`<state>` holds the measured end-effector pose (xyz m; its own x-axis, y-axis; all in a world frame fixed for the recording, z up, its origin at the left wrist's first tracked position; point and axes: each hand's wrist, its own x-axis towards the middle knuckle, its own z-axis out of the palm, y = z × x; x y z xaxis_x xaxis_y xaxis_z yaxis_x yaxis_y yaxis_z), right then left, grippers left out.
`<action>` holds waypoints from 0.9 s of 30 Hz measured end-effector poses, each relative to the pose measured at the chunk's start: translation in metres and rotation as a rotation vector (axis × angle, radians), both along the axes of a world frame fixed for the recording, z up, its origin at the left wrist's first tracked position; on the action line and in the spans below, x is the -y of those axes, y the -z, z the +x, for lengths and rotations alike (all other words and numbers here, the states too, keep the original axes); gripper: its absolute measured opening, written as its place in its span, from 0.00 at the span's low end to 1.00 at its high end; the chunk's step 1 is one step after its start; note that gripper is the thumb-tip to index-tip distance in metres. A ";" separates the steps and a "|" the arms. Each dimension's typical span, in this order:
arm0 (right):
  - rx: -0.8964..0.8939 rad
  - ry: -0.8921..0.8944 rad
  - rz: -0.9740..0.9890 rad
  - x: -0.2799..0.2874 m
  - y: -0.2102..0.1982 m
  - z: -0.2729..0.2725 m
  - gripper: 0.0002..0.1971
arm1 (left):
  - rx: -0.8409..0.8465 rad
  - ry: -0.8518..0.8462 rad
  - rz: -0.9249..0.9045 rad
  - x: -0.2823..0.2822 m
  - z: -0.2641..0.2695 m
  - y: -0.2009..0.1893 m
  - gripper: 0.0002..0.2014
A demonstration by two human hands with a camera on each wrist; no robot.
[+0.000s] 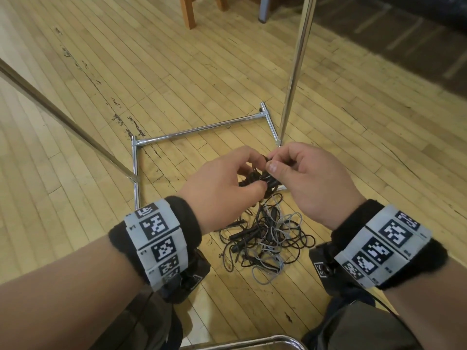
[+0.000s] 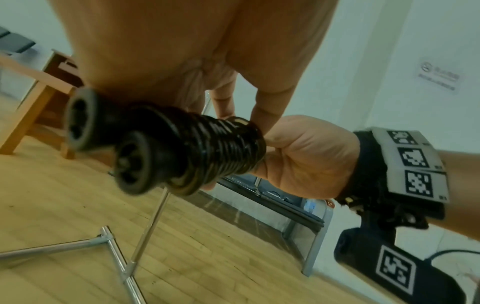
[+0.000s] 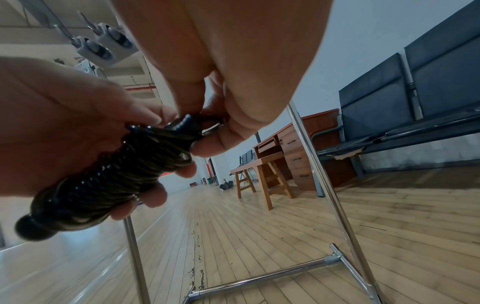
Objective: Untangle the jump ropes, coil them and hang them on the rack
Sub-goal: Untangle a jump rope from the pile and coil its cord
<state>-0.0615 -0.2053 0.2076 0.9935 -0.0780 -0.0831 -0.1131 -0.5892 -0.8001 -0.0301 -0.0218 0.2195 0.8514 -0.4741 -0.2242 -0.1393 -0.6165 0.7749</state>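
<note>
The left hand (image 1: 222, 180) is curling its fingers round a black jump rope (image 2: 197, 152) that is already wound into a tight bundle over its two handles. The right hand (image 1: 305, 173) is pinching the far end of that bundle between thumb and fingertips (image 3: 207, 144), seemingly working the last loop or tail of cord there. The bundle is sitting between the two hands, above the floor and just in front of the rack (image 1: 202, 130).

Its long axis is running roughly level from hand to hand. In the left wrist view the two handle butts (image 2: 130, 164) are pointing out past the left hand's grip, side by side, while the wound end is pointing toward the right hand.

The likely trouble is at that pinch: if the tail is not being tucked firmly, the coils could spring loose and unwind once either hand lets go. A slack grip by the left hand could also let the handles slide apart.

Below the hands, a tangle of black and grey ropes (image 1: 265, 243) is lying on the wooden floor (image 1: 101, 97) inside the rack's base frame, still unsorted. The rack's upright pole (image 1: 295, 72) is rising just beyond the right hand.
</note>
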 end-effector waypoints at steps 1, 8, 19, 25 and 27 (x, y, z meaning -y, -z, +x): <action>0.007 -0.004 -0.018 -0.001 0.000 -0.001 0.05 | -0.014 -0.005 0.001 0.001 0.001 0.000 0.08; 0.027 -0.049 -0.088 -0.001 -0.001 -0.006 0.05 | -0.245 -0.071 -0.102 0.005 0.009 -0.001 0.09; 0.052 -0.069 0.031 0.002 -0.013 -0.007 0.03 | -0.453 -0.091 -0.347 0.009 0.002 0.010 0.13; 0.080 -0.053 0.217 0.008 -0.012 -0.007 0.01 | -0.586 -0.124 -0.529 0.012 0.002 0.010 0.15; 0.063 -0.067 0.262 0.013 -0.009 -0.007 0.02 | -0.633 -0.126 -0.592 0.013 0.003 0.008 0.13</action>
<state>-0.0690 -0.2182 0.2163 0.9995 0.0043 -0.0299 -0.0263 -0.3657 -0.9304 -0.0268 -0.0348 0.2117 0.7041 -0.5732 -0.4191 0.4675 -0.0701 0.8812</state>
